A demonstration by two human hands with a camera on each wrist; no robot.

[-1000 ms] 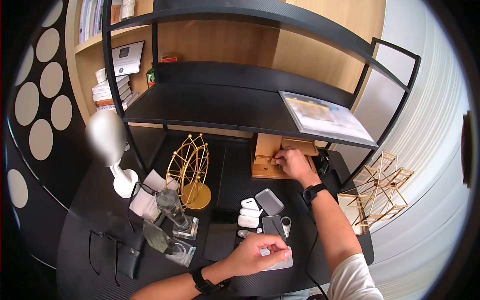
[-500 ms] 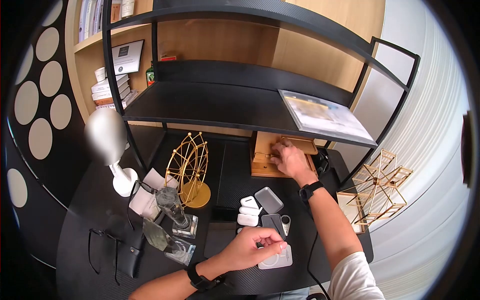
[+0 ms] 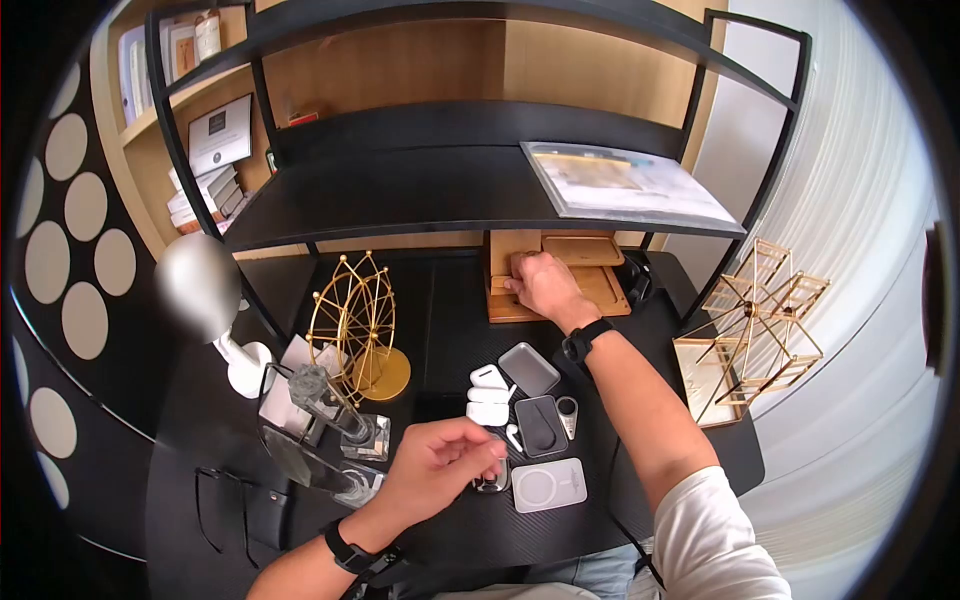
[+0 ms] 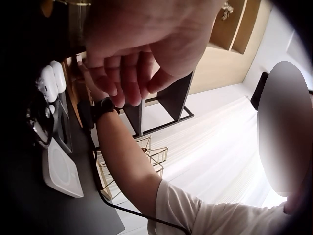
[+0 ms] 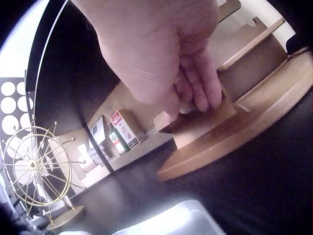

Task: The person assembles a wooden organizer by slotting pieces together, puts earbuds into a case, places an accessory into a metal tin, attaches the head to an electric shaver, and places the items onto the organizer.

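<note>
My right hand [image 3: 548,284] reaches into the left part of a wooden desk organizer [image 3: 603,290]. Its fingers bend down at a small wooden ledge [image 5: 203,128]. Something pale shows between thumb and fingers in the right wrist view, but I cannot tell whether they hold it. Over the desk hangs my left hand [image 3: 440,465], fingers loosely curled and holding nothing. Below its fingertips lies a dark, shiny small item [image 3: 492,480], partly covered. To its right is a pale flat pad with a ring mark [image 3: 550,485]. White earbud cases [image 3: 488,392] lie beyond it.
A grey tray [image 3: 528,370], an oblong dark grey case [image 3: 541,426] and a gold wheel ornament [image 3: 380,372] stand around the middle. Crystal trophies [image 3: 365,438] and eyeglasses [image 3: 222,510] sit left. A second gold wheel [image 3: 752,310] is right. The black shelf [image 3: 400,195] overhangs the organizer.
My right hand has shifted left along the organizer to its ledge. My left hand has drawn back leftward, uncovering the ring-marked pad. The head view has turned slightly.
</note>
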